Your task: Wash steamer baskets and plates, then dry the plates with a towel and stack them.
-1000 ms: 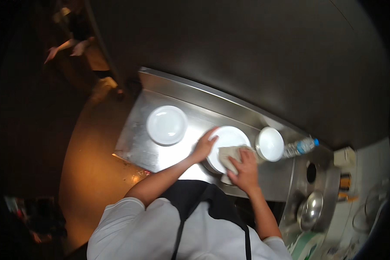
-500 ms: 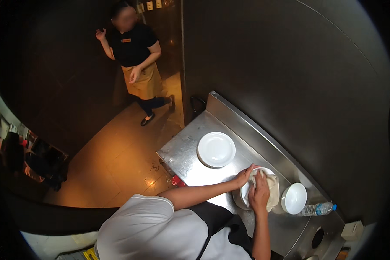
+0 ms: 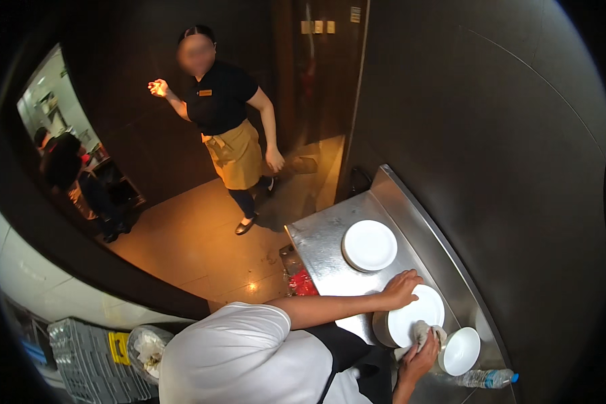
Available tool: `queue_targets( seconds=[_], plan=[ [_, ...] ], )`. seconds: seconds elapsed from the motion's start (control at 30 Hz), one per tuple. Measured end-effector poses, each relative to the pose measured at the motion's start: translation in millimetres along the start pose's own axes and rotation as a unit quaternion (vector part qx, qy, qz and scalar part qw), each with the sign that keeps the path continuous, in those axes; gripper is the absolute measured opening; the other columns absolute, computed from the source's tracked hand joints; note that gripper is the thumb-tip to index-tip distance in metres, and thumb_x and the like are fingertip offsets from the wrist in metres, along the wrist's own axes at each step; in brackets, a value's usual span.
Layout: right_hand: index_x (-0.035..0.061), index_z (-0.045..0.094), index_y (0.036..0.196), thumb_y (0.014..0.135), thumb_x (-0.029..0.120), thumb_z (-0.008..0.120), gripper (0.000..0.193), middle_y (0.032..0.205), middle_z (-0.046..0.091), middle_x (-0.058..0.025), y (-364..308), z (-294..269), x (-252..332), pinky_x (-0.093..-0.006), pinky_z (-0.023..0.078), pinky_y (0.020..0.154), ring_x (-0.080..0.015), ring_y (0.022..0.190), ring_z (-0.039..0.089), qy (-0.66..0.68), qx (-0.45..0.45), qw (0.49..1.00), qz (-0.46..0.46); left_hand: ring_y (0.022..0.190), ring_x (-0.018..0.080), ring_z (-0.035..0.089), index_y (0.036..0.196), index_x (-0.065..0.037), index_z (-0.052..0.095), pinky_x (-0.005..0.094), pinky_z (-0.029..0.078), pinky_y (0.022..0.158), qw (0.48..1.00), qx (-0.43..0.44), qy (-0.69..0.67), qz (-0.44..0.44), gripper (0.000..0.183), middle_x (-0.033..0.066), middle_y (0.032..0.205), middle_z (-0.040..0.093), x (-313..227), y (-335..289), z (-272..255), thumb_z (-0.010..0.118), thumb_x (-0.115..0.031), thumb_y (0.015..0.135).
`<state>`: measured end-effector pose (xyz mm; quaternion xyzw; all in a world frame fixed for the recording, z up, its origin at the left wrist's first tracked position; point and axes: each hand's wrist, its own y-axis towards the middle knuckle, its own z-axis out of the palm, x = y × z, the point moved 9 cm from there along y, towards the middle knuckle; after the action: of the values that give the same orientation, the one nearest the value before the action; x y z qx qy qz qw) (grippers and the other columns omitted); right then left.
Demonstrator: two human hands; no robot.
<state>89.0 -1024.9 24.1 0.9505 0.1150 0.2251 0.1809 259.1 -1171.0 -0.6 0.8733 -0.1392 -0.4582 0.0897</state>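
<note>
A stack of white plates stands on the steel counter (image 3: 316, 232), and its top plate (image 3: 417, 313) faces up. My left hand (image 3: 402, 289) grips that plate at its upper left rim, fingers curled over the edge. At the lower right rim, my right hand (image 3: 421, 360) is closed on a beige cloth (image 3: 424, 333) bunched against the plate. Just right of the cloth is a white bowl (image 3: 460, 351). Farther back on the counter sits another stack of white plates (image 3: 370, 244).
A clear plastic bottle (image 3: 488, 378) with a blue cap lies beside the bowl. The raised steel edge (image 3: 431, 229) runs along the dark wall. Across the floor stands a person (image 3: 225, 108) in a tan apron. Grey crates (image 3: 91, 357) and a lined bin (image 3: 148, 350) are at lower left.
My right hand and the cloth have moved from the plate's middle to its lower right rim, uncovering its face. The view has shifted left. The person's arm has dropped to their side.
</note>
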Motion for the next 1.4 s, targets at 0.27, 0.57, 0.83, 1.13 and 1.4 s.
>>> queue_targets(
  seconds=[0.27, 0.57, 0.83, 1.13, 1.4],
  plan=[
    [-0.0022, 0.051, 0.141, 0.091, 0.008, 0.05, 0.05, 0.141, 0.055, -0.0233, -5, 0, -24, -0.0512, 0.036, 0.113, -0.0466, 0.134, 0.046, 0.073, -0.12, 0.988, 0.061, 0.099, 0.0385, 0.066, 0.109, -0.002, 0.055, 0.0448, 0.051, 0.086, 0.994, -0.007, -0.08, -0.079, 0.032, 0.019, 0.101, 0.066, -22, -1, -11, 0.073, -0.007, 0.083],
    [-0.0059, 0.041, 0.145, 0.095, 0.011, 0.05, 0.054, 0.145, 0.05, -0.0211, -5, -10, -108, -0.0428, 0.04, 0.11, -0.0338, 0.13, 0.051, 0.644, -0.187, 0.713, 0.204, 0.101, 0.0205, 0.062, 0.118, -0.005, 0.058, 0.0351, 0.05, 0.087, 0.956, 0.046, -0.287, -0.042, 0.034, 0.013, 0.11, 0.065, -20, -36, -7, 0.071, -0.012, 0.087],
    [-0.0044, 0.039, 0.147, 0.097, 0.022, 0.055, 0.059, 0.147, 0.046, -0.0224, 17, -9, -76, -0.0427, 0.037, 0.114, -0.0314, 0.135, 0.047, 0.594, -0.053, 0.753, 0.278, 0.126, 0.0237, 0.052, 0.136, -0.001, 0.054, 0.0355, 0.04, 0.108, 0.936, 0.152, -0.318, -0.008, 0.05, 0.0163, 0.134, 0.058, -43, -55, -8, 0.067, -0.014, 0.089],
    [-0.0051, 0.037, 0.148, 0.096, 0.02, 0.054, 0.061, 0.148, 0.046, -0.0225, 14, 38, -4, -0.0423, 0.036, 0.115, -0.0318, 0.136, 0.047, 0.621, 0.121, 0.707, 0.316, 0.14, 0.0278, 0.038, 0.162, -0.012, 0.003, 0.0373, 0.032, 0.116, 0.922, 0.047, -0.384, -0.008, 0.1, 0.0179, 0.157, 0.033, -48, -73, -27, 0.071, -0.034, 0.093],
    [-0.0057, 0.035, 0.149, 0.095, 0.019, 0.054, 0.063, 0.148, 0.045, -0.0226, -20, 49, 7, -0.042, 0.034, 0.116, -0.0323, 0.136, 0.046, 0.681, 0.187, 0.604, 0.369, 0.138, 0.0252, 0.045, 0.14, -0.011, 0.054, 0.0396, 0.039, 0.112, 0.977, -0.129, -0.162, 0.046, 0.059, 0.0134, 0.147, 0.049, -54, -82, -89, 0.072, -0.041, 0.092]
  ],
)
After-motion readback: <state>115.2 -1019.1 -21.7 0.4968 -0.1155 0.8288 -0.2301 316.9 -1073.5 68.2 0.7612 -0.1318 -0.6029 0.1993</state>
